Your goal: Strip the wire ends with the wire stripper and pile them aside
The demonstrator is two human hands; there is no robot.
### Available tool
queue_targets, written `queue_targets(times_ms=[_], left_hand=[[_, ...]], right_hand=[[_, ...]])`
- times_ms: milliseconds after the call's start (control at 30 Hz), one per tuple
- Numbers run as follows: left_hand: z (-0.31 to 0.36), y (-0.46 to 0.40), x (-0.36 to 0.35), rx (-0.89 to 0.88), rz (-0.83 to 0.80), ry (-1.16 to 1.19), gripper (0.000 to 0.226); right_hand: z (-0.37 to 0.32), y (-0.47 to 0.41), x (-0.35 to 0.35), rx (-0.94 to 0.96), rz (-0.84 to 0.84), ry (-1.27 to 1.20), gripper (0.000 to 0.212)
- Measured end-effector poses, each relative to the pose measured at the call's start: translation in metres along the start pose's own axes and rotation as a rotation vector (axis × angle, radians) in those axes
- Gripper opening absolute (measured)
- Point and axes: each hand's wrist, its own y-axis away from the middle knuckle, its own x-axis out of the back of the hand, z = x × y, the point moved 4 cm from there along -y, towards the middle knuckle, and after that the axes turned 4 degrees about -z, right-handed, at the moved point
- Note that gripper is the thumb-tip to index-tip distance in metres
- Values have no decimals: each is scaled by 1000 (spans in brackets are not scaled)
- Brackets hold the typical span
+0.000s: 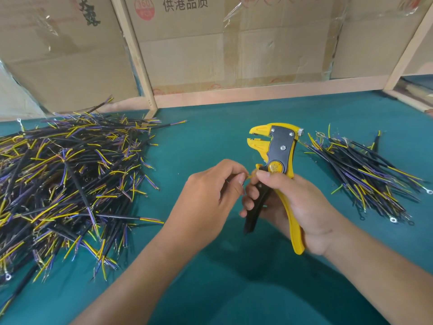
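Gripping wire stripper (278, 160) upright, right hand (302, 207) curls round its handles; left hand (208, 198) fingers pinch yellow wire end (250, 176); 2 wire piles on green table (210, 141)

- A small workshop or assembly bench is shown, covered with a teal felt mat (210, 127).
- The back of the bench is closed off by flattened cardboard boxes (234, 55) printed with Chinese characters, held in a bare wooden frame (138, 62).
- Large heaps of cut black, yellow and purple wires (65, 184) are spread on the mat, and a smaller pile (365, 170) is set apart.
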Motion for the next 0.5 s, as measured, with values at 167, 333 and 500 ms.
queue_targets(times_ms=[167, 333, 500], left_hand=[[-3, 1, 0, -11, 24, -102, 10], [-7, 2, -1, 59, 64, -122, 9], [-5, 4, -9, 162, 118, 122, 17]], right_hand=[[-1, 0, 3, 19, 30, 97, 13], [1, 0, 9, 8, 83, 201, 9], [3, -1, 9, 16, 88, 267, 11]])
